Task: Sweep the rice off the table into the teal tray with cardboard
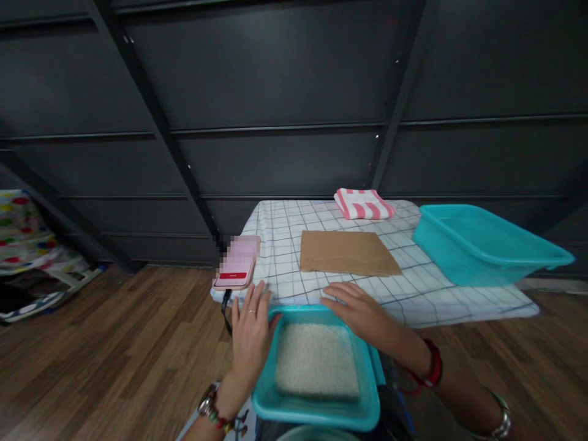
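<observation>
A turquoise plastic basin (pixel 261 392) sits low in front of me, at the near edge of the table. Pale, fine grains that look like uncooked rice (pixel 316 361) form a level layer inside it. My left hand (pixel 252 327) is at the basin's far left corner, fingers stretched out and thumb by the rim. Over the far right corner reaches my right hand (pixel 356 309), its fingers extended and holding nothing. Whether either hand touches the rim is hard to tell. Just beyond the hands lies a flat piece of brown cardboard (pixel 346 252).
A checked white cloth (pixel 280 245) covers the table. On it lie a phone (pixel 234 263) at the left and a folded pink-and-white striped towel (pixel 364 204) at the back. A larger turquoise tub (pixel 478 257) stands at the right end. Dark wall panels (pixel 275 79) rise behind.
</observation>
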A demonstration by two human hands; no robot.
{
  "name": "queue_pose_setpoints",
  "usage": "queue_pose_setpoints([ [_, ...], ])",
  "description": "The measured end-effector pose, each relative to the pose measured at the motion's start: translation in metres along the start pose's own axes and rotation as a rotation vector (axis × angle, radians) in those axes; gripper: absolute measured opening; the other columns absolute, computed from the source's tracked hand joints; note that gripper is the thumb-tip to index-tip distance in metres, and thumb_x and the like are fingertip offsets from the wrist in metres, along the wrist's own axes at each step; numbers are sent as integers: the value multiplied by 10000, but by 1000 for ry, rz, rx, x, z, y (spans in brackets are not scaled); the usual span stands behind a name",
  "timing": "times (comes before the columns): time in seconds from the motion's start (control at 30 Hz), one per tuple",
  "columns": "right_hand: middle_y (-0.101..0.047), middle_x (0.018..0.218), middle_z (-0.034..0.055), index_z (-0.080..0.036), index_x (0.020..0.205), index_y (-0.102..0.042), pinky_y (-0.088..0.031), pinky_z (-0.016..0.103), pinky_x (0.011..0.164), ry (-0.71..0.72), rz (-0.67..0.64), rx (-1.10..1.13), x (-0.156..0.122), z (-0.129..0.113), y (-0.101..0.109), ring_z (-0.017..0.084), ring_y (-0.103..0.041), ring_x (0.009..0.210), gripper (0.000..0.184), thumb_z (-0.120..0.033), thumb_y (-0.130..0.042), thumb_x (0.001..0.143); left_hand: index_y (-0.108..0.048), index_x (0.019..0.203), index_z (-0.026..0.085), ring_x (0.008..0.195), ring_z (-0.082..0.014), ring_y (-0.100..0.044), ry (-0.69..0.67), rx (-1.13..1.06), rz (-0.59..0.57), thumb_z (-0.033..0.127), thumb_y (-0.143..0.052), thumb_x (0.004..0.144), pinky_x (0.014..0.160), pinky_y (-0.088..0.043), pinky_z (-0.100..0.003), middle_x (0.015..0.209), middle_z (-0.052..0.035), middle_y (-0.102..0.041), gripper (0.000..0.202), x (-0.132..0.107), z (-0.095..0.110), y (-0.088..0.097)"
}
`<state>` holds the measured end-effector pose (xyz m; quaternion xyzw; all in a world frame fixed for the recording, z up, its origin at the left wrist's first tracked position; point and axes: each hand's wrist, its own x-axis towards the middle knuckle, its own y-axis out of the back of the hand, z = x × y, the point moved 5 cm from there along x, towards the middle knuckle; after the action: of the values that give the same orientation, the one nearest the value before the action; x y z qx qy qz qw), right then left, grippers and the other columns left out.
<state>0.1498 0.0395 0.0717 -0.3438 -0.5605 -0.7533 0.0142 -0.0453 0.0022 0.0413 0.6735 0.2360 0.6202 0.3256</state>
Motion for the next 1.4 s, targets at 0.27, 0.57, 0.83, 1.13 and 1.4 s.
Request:
queue_pose_setpoints([
  [0.27, -668, 981, 89, -145, 892, -649, -507, 448, 883, -7, 67, -67, -16, -3, 2, 226, -579, 1010, 214, -74, -447, 871, -638, 837, 187, 1298, -361, -374, -47, -32, 17, 128, -538, 830, 950, -397, -610, 1224, -158, -588, 116, -5, 13, 3],
  [0.57, -672, 989, 83, -146, 900, -655, -501, 424, 895, 16, 63, -4, -10, -5, 3, 213, -586, 994, 201, -55, -483, 850, -645, 929, 169, 1287, -334, -392, -194, -116, -10, 123, -498, 839, 914, -494, -526, 1231, -138, -572, 178, -2, 23, 4],
  [0.83, -635, 1117, 58, -233, 952, -661, -459, 448, 939, 7, -24, 50, -15, -2, -3, 209, -527, 1105, 275, -46, -502, 827, -647, 1010, 226, 1327, -325, -327, -342, -316, -53, 104, -505, 819, 935, -466, -532, 1304, -141, -491, 267, 0, 30, 10],
  [1.13, -651, 1051, 113, -152, 958, -649, -503, 460, 874, 29, 50, -26, -10, -6, 4, 246, -559, 1046, 208, -80, -480, 860, -635, 957, 157, 1278, -355, -397, -179, -112, -13, 175, -488, 863, 929, -436, -575, 1259, -183, -545, 175, 1, 30, 6],
  [1.4, -646, 1065, 94, -159, 926, -643, -506, 429, 881, 6, 79, -14, -12, -6, 4, 236, -567, 1032, 184, -83, -490, 860, -643, 984, 215, 1347, -372, -252, -317, -299, -127, 199, -501, 844, 953, -386, -618, 1387, -165, -397, 200, 0, 36, 7],
])
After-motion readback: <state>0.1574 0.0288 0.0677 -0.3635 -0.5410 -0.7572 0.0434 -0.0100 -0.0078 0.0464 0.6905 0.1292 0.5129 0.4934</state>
